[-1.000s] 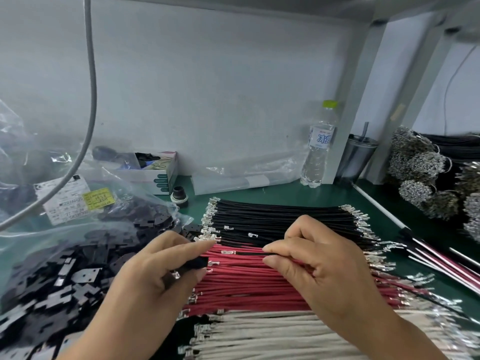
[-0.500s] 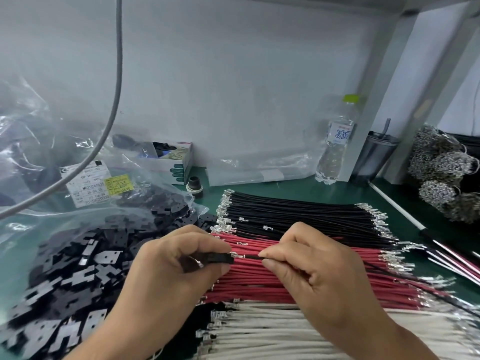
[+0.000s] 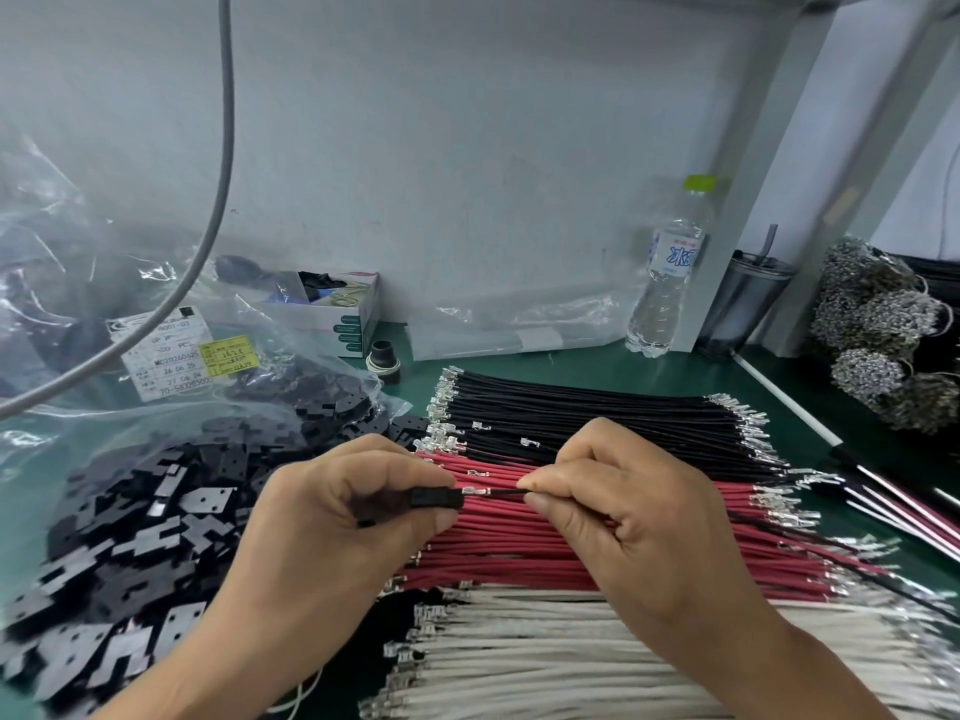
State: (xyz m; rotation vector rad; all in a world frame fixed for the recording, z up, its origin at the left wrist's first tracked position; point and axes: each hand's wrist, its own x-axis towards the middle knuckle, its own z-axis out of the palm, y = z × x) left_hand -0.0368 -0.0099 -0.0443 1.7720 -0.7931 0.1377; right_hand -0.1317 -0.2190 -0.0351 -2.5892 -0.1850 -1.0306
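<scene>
My left hand (image 3: 337,527) grips a small black connector housing (image 3: 435,498) between thumb and fingers. My right hand (image 3: 623,517) pinches a black wire (image 3: 506,492) near its end, and the wire's silver terminal (image 3: 475,491) points at the housing's open side, just at its mouth. Both hands hover over rows of cut wires with crimped terminals: black wires (image 3: 597,418) at the back, red wires (image 3: 519,553) in the middle, white wires (image 3: 545,652) nearest me.
A clear bag of black flat parts (image 3: 130,537) lies left on the green mat (image 3: 649,371). Behind stand a small open box (image 3: 343,314), a water bottle (image 3: 667,272), a dark cup (image 3: 743,304) and a black cap (image 3: 384,358). Grey terminal bundles (image 3: 878,324) fill the right.
My right hand lifted one black wire off the pile and brought its terminal to the housing in my left hand. The view shifted a little to the left.
</scene>
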